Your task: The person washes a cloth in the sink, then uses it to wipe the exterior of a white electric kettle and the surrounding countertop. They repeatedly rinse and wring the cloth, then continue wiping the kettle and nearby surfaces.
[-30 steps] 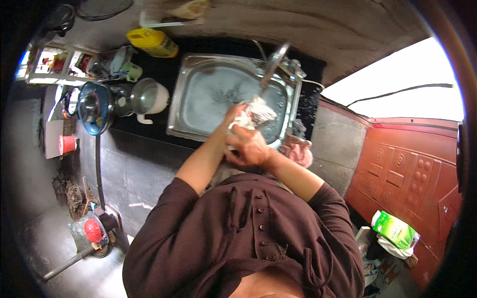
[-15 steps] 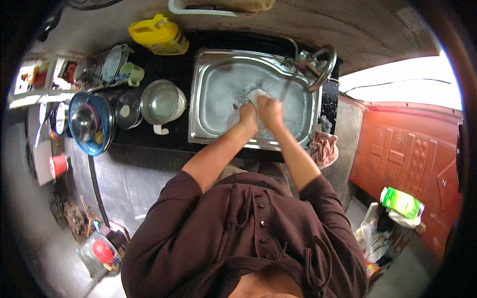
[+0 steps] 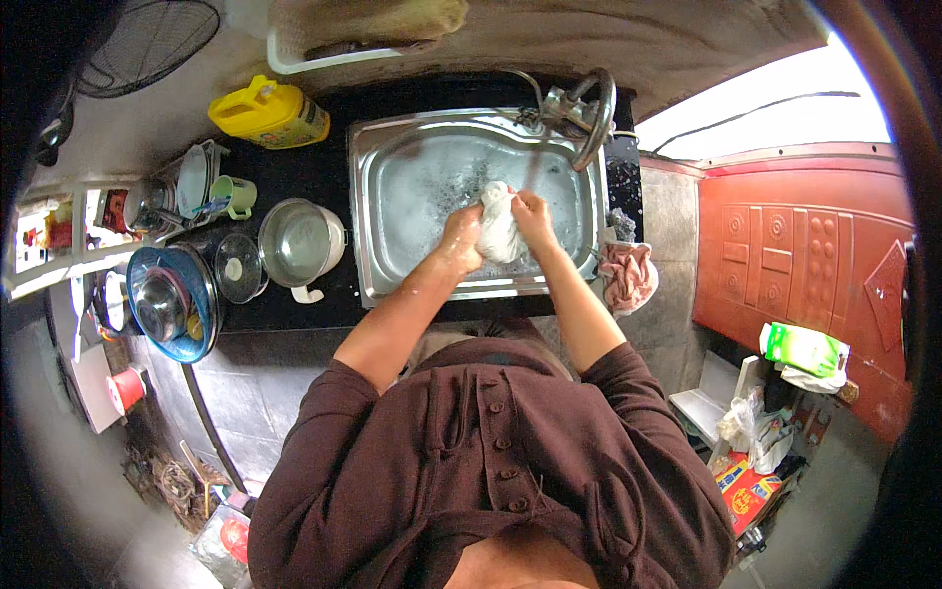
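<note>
A wet white cloth (image 3: 501,228) is bunched between my two hands over the near part of a steel sink (image 3: 365,216). My left hand (image 3: 461,239) grips its left side, with suds on the wrist. My right hand (image 3: 533,220) has its fingers closed on the cloth's upper right edge. Cloudy, soapy water (image 3: 417,187) with dark specks and bubbles fills the basin under them. A curved faucet (image 3: 601,118) rises at the sink's far right corner.
Left of the sink stand a steel pot (image 3: 297,245), a glass lid (image 3: 238,267), a blue basin (image 3: 186,339) and a green mug (image 3: 235,196). A yellow jug (image 3: 270,113) is behind them. A pink cloth (image 3: 628,275) hangs at the counter's right edge.
My hands have lifted the white cloth from low in the water and spread a little apart, so more of it shows. The whole view has shifted slightly.
</note>
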